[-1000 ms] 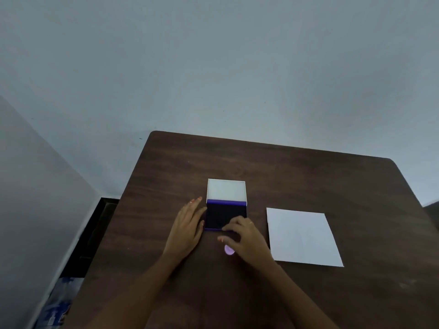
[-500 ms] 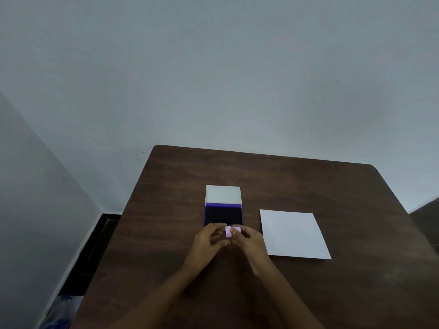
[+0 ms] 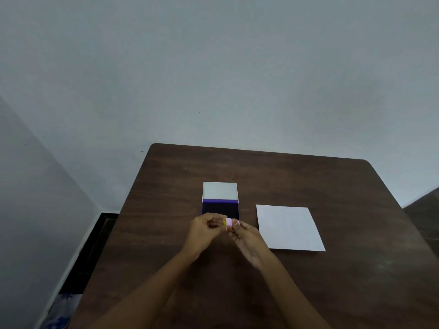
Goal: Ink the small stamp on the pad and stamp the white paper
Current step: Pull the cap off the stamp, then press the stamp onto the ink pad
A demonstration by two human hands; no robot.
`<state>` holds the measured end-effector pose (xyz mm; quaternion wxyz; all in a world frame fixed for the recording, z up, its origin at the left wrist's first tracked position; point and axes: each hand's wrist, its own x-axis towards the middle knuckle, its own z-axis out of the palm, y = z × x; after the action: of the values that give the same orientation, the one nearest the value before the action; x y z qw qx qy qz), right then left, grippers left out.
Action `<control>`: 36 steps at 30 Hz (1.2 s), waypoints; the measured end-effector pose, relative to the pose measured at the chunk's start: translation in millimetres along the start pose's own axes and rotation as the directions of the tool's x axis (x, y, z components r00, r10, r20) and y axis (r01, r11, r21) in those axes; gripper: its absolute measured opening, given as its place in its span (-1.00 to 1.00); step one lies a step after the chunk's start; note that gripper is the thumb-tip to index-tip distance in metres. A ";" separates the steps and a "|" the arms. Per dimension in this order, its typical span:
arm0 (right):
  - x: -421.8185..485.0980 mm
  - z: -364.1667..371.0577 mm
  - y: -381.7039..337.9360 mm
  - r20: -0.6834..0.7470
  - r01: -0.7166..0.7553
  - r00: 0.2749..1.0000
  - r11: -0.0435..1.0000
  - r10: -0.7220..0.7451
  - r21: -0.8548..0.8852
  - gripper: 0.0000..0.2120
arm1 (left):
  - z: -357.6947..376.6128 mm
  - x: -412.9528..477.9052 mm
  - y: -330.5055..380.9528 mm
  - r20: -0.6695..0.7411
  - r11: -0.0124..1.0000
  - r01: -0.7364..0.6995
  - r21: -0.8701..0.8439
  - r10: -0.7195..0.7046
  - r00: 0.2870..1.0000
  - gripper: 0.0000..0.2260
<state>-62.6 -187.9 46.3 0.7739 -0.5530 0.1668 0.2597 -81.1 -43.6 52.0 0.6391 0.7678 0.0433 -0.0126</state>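
Note:
A small pink stamp (image 3: 228,222) with a yellow end face is held between the fingertips of both hands, just above the near edge of the ink pad. My right hand (image 3: 247,238) pinches its right side. My left hand (image 3: 204,230) has its fingers curled at the stamp's yellow left end. The ink pad (image 3: 219,210) lies open on the brown table (image 3: 332,293), with a dark purple pad surface and a white lid (image 3: 220,191) folded back behind it. The white paper (image 3: 288,226) lies flat to the right of the pad.
A grey wall stands behind the table's far edge. To the left of the table is a dark gap of floor (image 3: 90,252), with a blue and white object (image 3: 59,312) low down.
The right hand picked the stamp up from the table near the pad. Both hands came together in front of the pad and now hold it, its yellow end turned left.

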 end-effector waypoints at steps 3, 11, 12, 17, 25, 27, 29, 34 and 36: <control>-1.6 -1.0 -4.5 0.025 -0.005 1.000 0.991 0.001 0.136 -0.80 | -1.4 -0.6 -1.3 -0.075 0.996 0.058 -0.066 -0.063 0.995 -0.82; -11.6 -6.4 -23.5 0.099 -0.086 0.995 0.756 0.028 0.649 -0.70 | -1.0 -3.9 -24.7 0.083 0.899 0.062 0.433 -0.108 0.991 -0.80; -12.5 -6.0 -24.8 0.111 -0.084 0.994 0.747 0.014 0.659 -0.70 | 1.8 -4.9 -27.1 0.133 0.867 0.022 0.497 -0.101 0.986 -0.80; -8.3 -7.3 -26.4 0.136 -0.058 0.990 0.741 -0.045 0.669 -0.74 | 17.7 -7.0 -38.4 0.231 0.759 -0.076 0.647 -0.100 0.968 -0.76; 7.5 -9.0 -26.4 0.031 0.033 0.998 0.858 -0.057 0.513 -0.80 | 7.6 -3.6 -42.6 0.134 0.784 -0.093 0.614 0.012 0.991 -0.64; 15.7 -4.7 -26.3 -0.055 0.088 0.996 0.946 -0.074 0.313 -0.79 | -5.5 0.5 -44.2 0.016 0.780 -0.091 0.619 0.103 0.995 -0.63; 23.3 3.1 -24.3 -0.169 0.134 0.976 0.990 -0.139 -0.040 -0.77 | -17.5 7.5 -49.0 -0.065 0.784 -0.072 0.616 0.143 0.988 -0.53; 45.2 30.6 -18.1 -0.155 0.233 0.896 0.738 -0.416 -0.633 -0.82 | -27.8 30.2 -61.2 -0.086 0.805 -0.005 0.593 0.069 0.994 -0.22; 55.5 40.0 -18.0 -0.055 0.261 0.877 0.570 -0.477 -0.779 -0.84 | -25.9 37.0 -67.8 -0.039 0.767 -0.045 0.640 0.092 0.995 -0.19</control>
<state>-8.3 -142.7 43.2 0.4826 -0.8733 0.0234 0.0615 -50.8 -4.2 -12.5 0.3389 0.9401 0.0302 0.0230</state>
